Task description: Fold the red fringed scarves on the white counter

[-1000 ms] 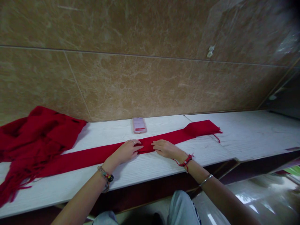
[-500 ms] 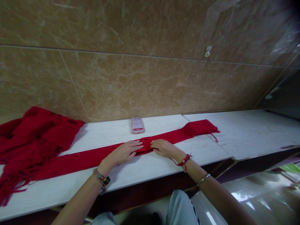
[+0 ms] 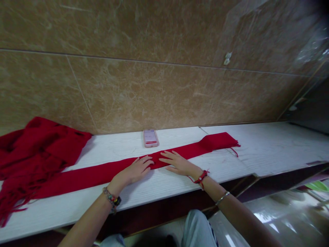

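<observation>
A long red scarf (image 3: pixel 97 174) lies folded into a narrow strip across the white counter, its short fringe at the right end. My left hand (image 3: pixel 137 169) rests on the strip near its middle, fingers spread and slightly bent. Just right of it, my right hand (image 3: pixel 177 163) lies flat on the same strip with its fingers apart. Neither hand grips the cloth. At the far left a second bunched red cloth with a long fringe (image 3: pixel 48 147) overlaps the strip's left end, which is hidden.
A phone (image 3: pixel 150 138) lies behind the scarf, close to the brown marble-patterned wall (image 3: pixel 154 92). The white counter (image 3: pixel 269 147) runs on to the right, with dark openings below its front edge. Something green (image 3: pixel 317 185) shows at the lower right.
The raised, rumpled bit of cloth between my hands now lies flatter. My right hand's fingers have spread and moved slightly left; my left hand has shifted slightly.
</observation>
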Demonstrator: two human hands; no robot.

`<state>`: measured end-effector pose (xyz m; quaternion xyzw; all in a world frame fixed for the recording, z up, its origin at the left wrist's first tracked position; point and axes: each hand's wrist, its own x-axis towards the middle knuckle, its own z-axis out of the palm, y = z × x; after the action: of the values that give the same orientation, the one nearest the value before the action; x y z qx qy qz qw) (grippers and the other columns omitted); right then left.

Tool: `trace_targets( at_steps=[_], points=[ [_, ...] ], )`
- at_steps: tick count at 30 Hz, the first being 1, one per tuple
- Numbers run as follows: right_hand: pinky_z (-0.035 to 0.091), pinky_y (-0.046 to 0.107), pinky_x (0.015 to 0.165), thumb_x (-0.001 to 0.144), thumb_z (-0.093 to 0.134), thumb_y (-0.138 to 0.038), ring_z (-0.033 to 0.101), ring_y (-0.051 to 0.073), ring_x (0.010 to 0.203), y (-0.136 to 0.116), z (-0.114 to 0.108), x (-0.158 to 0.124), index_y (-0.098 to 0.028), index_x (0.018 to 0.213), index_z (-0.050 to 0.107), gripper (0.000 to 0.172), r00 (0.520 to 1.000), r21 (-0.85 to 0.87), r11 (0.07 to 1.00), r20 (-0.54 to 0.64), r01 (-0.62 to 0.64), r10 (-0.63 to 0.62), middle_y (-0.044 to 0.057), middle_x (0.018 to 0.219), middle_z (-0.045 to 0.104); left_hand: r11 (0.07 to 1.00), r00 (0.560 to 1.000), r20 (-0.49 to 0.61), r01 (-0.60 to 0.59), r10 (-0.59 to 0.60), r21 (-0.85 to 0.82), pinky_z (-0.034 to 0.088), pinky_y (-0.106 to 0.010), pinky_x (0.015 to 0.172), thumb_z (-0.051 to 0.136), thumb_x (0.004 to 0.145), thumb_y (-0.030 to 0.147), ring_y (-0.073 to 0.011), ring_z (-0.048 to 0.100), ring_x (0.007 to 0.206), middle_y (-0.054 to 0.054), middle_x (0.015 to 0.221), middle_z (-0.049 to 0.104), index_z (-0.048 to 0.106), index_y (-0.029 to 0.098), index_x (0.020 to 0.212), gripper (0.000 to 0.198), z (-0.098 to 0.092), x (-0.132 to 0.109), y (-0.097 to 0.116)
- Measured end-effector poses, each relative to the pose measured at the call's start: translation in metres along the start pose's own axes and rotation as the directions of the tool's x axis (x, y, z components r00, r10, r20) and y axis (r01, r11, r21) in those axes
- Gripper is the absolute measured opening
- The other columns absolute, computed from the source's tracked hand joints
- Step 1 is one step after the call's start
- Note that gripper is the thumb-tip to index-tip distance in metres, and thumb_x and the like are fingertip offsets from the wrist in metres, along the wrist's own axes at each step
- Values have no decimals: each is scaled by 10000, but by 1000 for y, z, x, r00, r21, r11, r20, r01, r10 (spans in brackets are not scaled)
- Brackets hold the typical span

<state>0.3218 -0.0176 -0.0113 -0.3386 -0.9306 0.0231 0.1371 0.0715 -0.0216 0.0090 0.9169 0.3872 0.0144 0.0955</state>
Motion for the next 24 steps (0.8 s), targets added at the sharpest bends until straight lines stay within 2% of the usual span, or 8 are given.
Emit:
trace_targets(
  at_steps=[3, 6, 8, 11, 15, 18, 21, 24],
  points=[
    [115, 494, 1042, 906, 299, -429, 146, 217, 1316, -3, -1, 0, -306, 1339, 304, 450, 990, -4, 999, 129, -50, 50, 33, 1428, 252, 997, 996, 61, 71, -71, 1, 112, -465, 1063, 224, 916, 391, -192, 145, 1322, -39, 1438, 237, 325, 266, 1320, 435, 6, -4, -4],
    [89, 495, 1045, 912, 260, -440, 120, 217, 1321, -2, -1, -2, -320, 1351, 265, 455, 984, -12, 997, 161, -70, 71, 22, 1437, 227, 998, 995, 70, 66, -65, -11, 95, -482, 1059, 169, 918, 424, -193, 99, 1331, 6, 1456, 168, 212, 340, 1355, 447, 11, -12, -11],
    [99, 494, 1046, 916, 253, -428, 132, 215, 1319, -1, -1, -2, -316, 1351, 269, 450, 986, -13, 998, 149, -69, 70, 24, 1434, 235, 996, 996, 25, 86, -86, -4, 109, -477, 1057, 143, 921, 409, -190, 107, 1330, 8, 1454, 169, 189, 338, 1362, 449, 12, -16, -14],
    [142, 501, 1038, 923, 241, -401, 178, 219, 1308, -6, -2, 6, -286, 1341, 308, 439, 991, -34, 994, 82, -107, 110, 42, 1419, 277, 985, 986, -34, 163, -161, 58, 111, -521, 1041, 183, 911, 386, -229, 113, 1327, -20, 1447, 185, 218, 284, 1365, 466, 12, -17, -16],
    [199, 542, 1007, 913, 260, -418, 188, 252, 1301, -27, 2, 34, -219, 1353, 284, 483, 984, -105, 979, -54, -173, 169, 81, 1408, 294, 973, 977, -54, 209, -205, 95, 157, -508, 1037, 248, 878, 414, -251, 147, 1318, -76, 1432, 205, 211, 176, 1374, 551, 16, -15, -20],
    [244, 546, 987, 913, 236, -440, 221, 256, 1287, -37, 10, 53, -221, 1349, 284, 491, 991, -118, 984, -32, -131, 128, 76, 1398, 315, 955, 958, -102, 278, -268, 103, 166, -528, 1029, 278, 855, 452, -273, 144, 1317, -93, 1429, 202, 192, 149, 1379, 611, 21, -13, -26],
    [275, 521, 979, 917, 227, -430, 259, 256, 1271, -25, 17, 51, -222, 1346, 292, 482, 991, -146, 981, 5, -130, 132, 76, 1400, 312, 933, 936, -108, 345, -335, 103, 150, -574, 1010, 277, 848, 471, -293, 129, 1318, -88, 1434, 175, 169, 164, 1383, 627, 23, -14, -29],
    [295, 518, 966, 922, 246, -388, 268, 262, 1269, 16, 14, 22, -201, 1348, 292, 468, 979, -222, 956, 19, -192, 201, 101, 1396, 312, 923, 927, -80, 372, -366, 94, 140, -580, 1006, 282, 842, 479, -295, 112, 1320, -83, 1440, 144, 149, 169, 1385, 640, 21, -15, -27]
  ],
)
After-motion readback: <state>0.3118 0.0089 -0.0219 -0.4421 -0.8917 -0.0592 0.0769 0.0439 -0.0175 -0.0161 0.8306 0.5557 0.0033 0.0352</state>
